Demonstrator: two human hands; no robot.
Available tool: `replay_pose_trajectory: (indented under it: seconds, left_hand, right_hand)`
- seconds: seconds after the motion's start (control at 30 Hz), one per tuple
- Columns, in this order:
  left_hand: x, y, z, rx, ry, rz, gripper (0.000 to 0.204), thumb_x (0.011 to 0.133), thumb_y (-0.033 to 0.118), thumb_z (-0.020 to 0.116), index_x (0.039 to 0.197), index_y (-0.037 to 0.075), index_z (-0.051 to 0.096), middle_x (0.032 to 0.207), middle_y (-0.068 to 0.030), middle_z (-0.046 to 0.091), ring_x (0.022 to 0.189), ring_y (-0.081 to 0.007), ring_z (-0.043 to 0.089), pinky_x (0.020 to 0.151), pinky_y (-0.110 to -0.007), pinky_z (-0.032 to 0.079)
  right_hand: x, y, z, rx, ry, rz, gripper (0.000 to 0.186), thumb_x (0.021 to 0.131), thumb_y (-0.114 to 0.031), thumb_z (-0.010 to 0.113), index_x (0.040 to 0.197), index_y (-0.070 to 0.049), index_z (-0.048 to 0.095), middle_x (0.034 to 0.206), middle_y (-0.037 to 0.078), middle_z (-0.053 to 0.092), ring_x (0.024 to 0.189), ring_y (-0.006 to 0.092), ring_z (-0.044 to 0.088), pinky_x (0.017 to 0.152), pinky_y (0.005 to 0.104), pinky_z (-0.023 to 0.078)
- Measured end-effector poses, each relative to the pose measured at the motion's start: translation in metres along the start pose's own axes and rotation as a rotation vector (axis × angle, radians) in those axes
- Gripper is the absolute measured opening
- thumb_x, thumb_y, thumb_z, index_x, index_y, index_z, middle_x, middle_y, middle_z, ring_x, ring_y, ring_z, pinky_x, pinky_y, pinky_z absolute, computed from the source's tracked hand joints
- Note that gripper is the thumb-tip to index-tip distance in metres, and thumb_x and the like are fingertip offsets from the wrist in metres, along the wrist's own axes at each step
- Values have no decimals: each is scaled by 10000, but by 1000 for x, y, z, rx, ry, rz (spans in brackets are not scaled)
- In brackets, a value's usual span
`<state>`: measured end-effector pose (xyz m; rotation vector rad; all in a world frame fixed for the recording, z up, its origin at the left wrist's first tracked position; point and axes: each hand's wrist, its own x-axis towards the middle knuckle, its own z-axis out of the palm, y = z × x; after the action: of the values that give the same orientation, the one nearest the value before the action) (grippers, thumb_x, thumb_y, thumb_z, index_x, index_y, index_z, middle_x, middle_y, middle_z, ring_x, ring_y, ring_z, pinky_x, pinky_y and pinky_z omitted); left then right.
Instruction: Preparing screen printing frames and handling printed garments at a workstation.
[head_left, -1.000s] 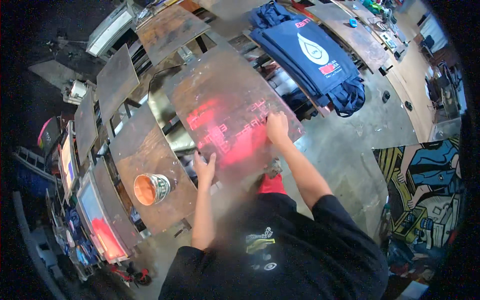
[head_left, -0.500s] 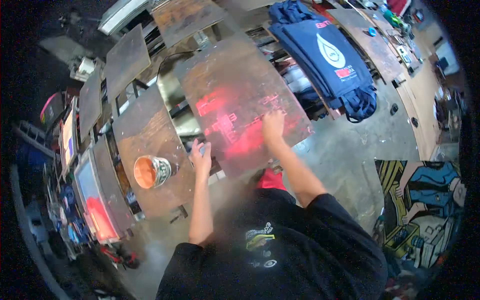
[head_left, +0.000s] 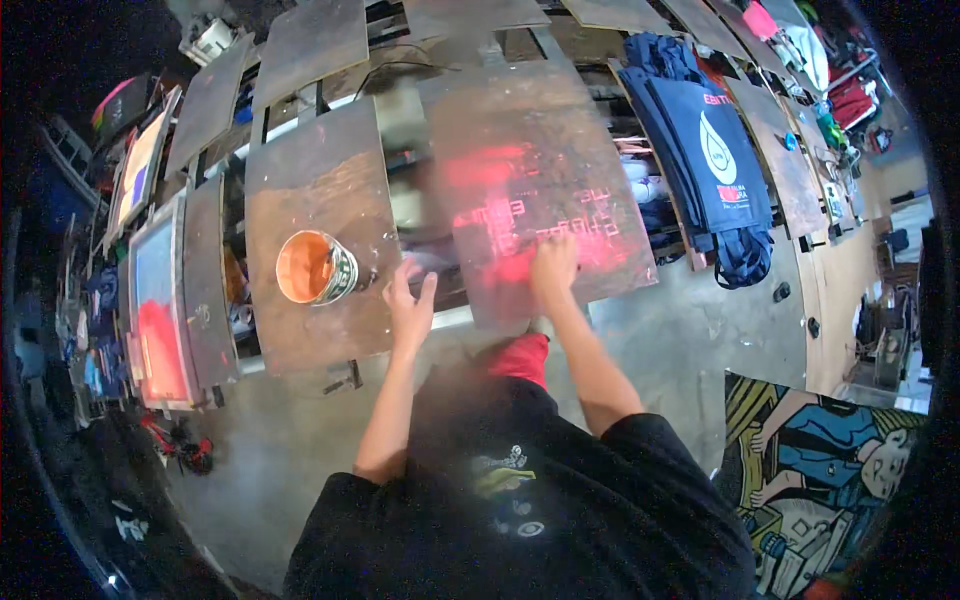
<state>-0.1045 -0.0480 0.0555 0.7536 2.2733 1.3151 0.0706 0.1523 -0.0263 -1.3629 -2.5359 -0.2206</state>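
My right hand [head_left: 555,262] is closed low on a brown board [head_left: 505,110] marked with pink paint and stencil-like lettering; whatever its fingers may hold is hidden. My left hand [head_left: 410,300] is raised by the gap left of that board, fingers bent and apart, nothing clearly in it. Just left of it, a tub [head_left: 301,265] with an orange inside stands on a second brown board [head_left: 310,170].
Folded navy tote bags [head_left: 700,130] lie on the board to the right. Leftward are pink-stained screen frames [head_left: 160,330] and more platens [head_left: 210,110]; below them a red wheeled object [head_left: 180,440]. A painted cartoon panel [head_left: 820,470] stands at lower right.
The view has swung, so the boards appear higher and more upright. My right hand stays low on the pink-marked board; my left hand stays beside it, fingers slightly shifted.
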Motion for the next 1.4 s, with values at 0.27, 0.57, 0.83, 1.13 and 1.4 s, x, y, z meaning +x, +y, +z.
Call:
replay_pose_trajectory:
  seconds: [0.27, 0.57, 0.83, 1.13, 1.4]
  left_hand:
    - [-4, -11, -22, -98, 12, 36, 521, 891, 302, 653, 1333, 84, 484, 1173, -131, 620, 1186, -302, 410, 1049, -419, 293]
    - [-16, -24, -21, -70, 62, 104, 458, 877, 276, 671, 1268, 73, 548, 1117, -91, 651, 1106, -251, 482, 1004, -376, 343]
    - [-9, 0, -17, -82, 78, 139, 439, 873, 275, 674, 1249, 80, 558, 1106, -92, 657, 1119, -255, 478, 994, -383, 337]
    - [0, 7, -5, -56, 109, 127, 451, 867, 220, 677, 1264, 57, 540, 1114, -90, 650, 1128, -260, 480, 1032, -395, 309]
    - [-3, -1, -24, -42, 167, 111, 441, 874, 229, 671, 1266, 74, 540, 1137, -76, 641, 1152, -245, 447, 1037, -385, 308]
  right_hand:
    - [4, -28, -59, 417, -562, -64, 194, 783, -154, 578, 885, -38, 694, 1046, 162, 657, 1137, 375, 530, 941, 508, 400]
    - [-33, -90, -26, 46, -159, -229, 200, 802, -150, 558, 899, -60, 708, 914, 209, 670, 1039, 362, 588, 946, 477, 416]
    - [27, 7, -45, 253, -304, 148, 225, 814, -145, 578, 912, 23, 691, 912, 202, 670, 861, 397, 639, 781, 480, 508]
    - [-84, -137, -64, 623, -321, -214, 115, 708, -65, 620, 788, -19, 688, 847, 197, 626, 910, 377, 596, 800, 469, 479]
    - [27, -3, -38, 213, -90, 48, 182, 785, -143, 617, 891, -21, 698, 809, 198, 653, 806, 394, 603, 750, 452, 476]
